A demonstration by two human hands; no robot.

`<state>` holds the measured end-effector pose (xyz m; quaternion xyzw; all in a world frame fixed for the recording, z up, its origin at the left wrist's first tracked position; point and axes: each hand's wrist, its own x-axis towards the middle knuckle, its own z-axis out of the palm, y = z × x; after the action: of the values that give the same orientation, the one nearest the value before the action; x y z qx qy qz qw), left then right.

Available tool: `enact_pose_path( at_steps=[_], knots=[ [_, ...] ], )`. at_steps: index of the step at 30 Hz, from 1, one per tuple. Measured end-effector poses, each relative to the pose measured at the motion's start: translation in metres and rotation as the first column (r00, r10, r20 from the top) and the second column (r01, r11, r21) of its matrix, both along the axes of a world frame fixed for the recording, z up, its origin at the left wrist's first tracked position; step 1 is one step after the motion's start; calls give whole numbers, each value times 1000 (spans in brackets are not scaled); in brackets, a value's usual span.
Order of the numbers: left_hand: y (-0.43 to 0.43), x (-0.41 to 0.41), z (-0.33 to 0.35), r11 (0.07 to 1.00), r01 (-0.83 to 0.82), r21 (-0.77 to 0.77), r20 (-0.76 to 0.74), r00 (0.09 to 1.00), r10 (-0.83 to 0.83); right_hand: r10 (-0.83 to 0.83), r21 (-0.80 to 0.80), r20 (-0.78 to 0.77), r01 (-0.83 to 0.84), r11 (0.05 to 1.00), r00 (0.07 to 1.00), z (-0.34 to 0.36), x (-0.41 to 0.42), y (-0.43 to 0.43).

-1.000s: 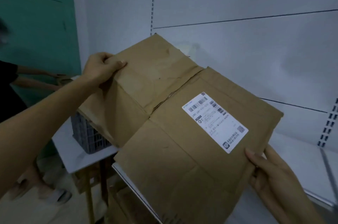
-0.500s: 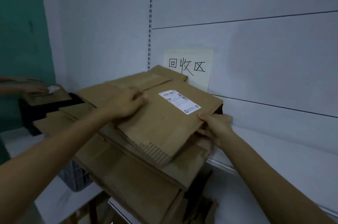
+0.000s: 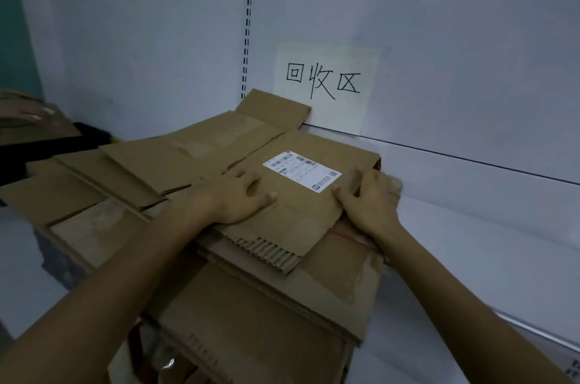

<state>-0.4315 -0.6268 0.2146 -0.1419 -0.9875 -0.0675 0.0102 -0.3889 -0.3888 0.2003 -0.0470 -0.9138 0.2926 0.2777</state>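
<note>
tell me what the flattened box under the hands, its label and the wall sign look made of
Flattened box: corrugated cardboard, matte brown; fluted edge shows at its near end. Label: likely smooth white printed sticker paper, barcodes visible. Wall sign: seemingly thin pale paper with handwritten black characters.

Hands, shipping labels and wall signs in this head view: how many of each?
Hands: 3 (left hand, right hand, another person's hand)
Shipping label: 1
Wall sign: 1
Total: 5
</note>
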Motion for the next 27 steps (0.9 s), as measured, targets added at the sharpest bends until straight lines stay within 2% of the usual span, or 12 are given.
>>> enact_pose_path(
  at_steps=[2,4,6,7,8,11,15,16,18,21,23,27],
  knots=[
    [-2,-3,1,1000,5,-19,4,1000,-5,14,-241,-17,-18,970,1000,2,-5,4],
    [-2,-5,3,999,5,-31,8,1000,-5,-11,-481,-76,-27,876,997,11,-16,13],
    [-1,-5,3,999,0,-35,5,1000,0,11,-628,-17,-19,778,1000,25,-34,26],
    [0,-4,3,999,-1,-36,5,1000,1,25,-644,26,-3,765,999,31,-43,31],
    [0,-3,4,999,0,-37,6,1000,0,26,-607,66,19,794,997,35,-49,35],
    [1,0,7,999,0,-49,15,1000,1,-89,-237,43,97,967,995,22,-57,38],
    [3,3,9,998,7,-70,8,1000,-7,-45,-70,-225,30,997,973,8,-57,41],
    [4,3,10,997,6,-72,6,1000,-6,-35,-37,-249,26,999,968,8,-59,43],
    [5,4,10,996,-1,-85,5,1000,1,-77,21,-172,82,996,982,7,-61,44],
    [3,4,9,995,-12,-103,7,1000,12,-218,228,60,199,953,974,2,-68,46],
    [1,6,7,996,-20,-87,20,1000,22,-203,238,122,170,956,971,1,-67,44],
    [3,20,12,999,-32,1,-22,999,32,-103,88,84,96,992,991,7,-54,42]
  ],
)
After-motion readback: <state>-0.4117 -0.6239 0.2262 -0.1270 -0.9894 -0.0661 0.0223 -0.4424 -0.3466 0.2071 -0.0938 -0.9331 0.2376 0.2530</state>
